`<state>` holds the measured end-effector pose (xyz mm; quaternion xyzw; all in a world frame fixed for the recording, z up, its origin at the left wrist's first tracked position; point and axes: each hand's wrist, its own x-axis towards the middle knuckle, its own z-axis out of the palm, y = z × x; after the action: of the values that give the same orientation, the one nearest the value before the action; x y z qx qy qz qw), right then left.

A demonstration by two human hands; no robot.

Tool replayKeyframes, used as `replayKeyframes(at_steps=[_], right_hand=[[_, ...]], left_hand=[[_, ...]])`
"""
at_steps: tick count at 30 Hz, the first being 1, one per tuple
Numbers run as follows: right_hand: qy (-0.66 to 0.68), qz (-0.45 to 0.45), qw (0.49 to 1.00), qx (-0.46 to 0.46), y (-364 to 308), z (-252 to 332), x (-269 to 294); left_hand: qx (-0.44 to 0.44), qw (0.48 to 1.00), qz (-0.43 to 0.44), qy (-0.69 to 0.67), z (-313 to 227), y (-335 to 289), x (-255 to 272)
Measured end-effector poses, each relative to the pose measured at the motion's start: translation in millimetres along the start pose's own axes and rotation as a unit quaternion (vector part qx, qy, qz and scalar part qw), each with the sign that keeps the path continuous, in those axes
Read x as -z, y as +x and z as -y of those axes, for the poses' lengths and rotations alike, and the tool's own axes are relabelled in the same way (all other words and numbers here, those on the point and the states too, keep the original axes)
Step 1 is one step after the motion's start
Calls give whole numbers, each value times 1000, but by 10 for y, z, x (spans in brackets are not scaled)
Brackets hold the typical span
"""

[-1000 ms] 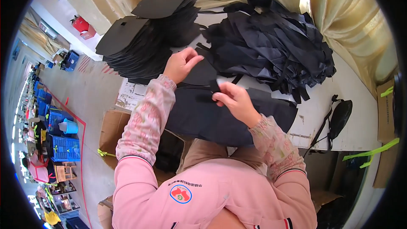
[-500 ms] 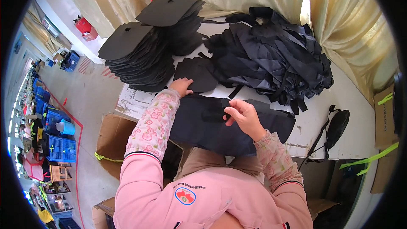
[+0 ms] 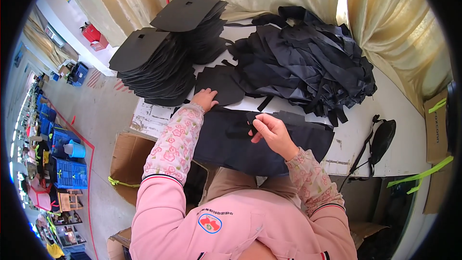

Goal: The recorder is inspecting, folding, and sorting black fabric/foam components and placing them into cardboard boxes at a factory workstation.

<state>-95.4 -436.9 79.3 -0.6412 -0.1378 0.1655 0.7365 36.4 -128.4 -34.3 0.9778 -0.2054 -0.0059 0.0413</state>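
My left hand (image 3: 205, 99) rests with its fingers laid on the lower left edge of a flat black panel (image 3: 221, 84). Below it, a wide piece of black fabric (image 3: 216, 139) lies along the table's near edge and hangs toward my lap. Over this fabric, my right hand (image 3: 270, 132) pinches the end of a short black strip (image 3: 251, 117) between thumb and fingers. Part of the strip is hidden by the fingers, and its dark colour blends with the cloth beneath.
Two tall stacks of black panels (image 3: 144, 50) stand at the back left of the white table (image 3: 399, 149). A large heap of black fabric pieces (image 3: 303, 62) lies behind my right hand. Farther right is a black pouch with straps (image 3: 383, 139). An open cardboard box (image 3: 127, 161) sits below left.
My right hand has shifted slightly left with the strip, whose end now stands more tilted. My left hand stays on the panel's edge.
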Motion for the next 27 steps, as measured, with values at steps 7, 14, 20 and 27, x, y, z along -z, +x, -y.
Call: replayKeyframes(at_steps=[7,14,20,27], right_hand=[[-14,-13,1000,-9,-23,-25,22],[-30,-7,999,-15,-22,-12,-31],[-32,-11,999,-19,-18,-44,-11],[-42,-14,999,-14,-18,15,-34]], left_hand=[[-20,995,76,55,-194,56,133],[-43,995,52,71,-56,11,33],[-15,988,66,137,-263,98,-62],[31,998,-6,49,-27,96,-27]])
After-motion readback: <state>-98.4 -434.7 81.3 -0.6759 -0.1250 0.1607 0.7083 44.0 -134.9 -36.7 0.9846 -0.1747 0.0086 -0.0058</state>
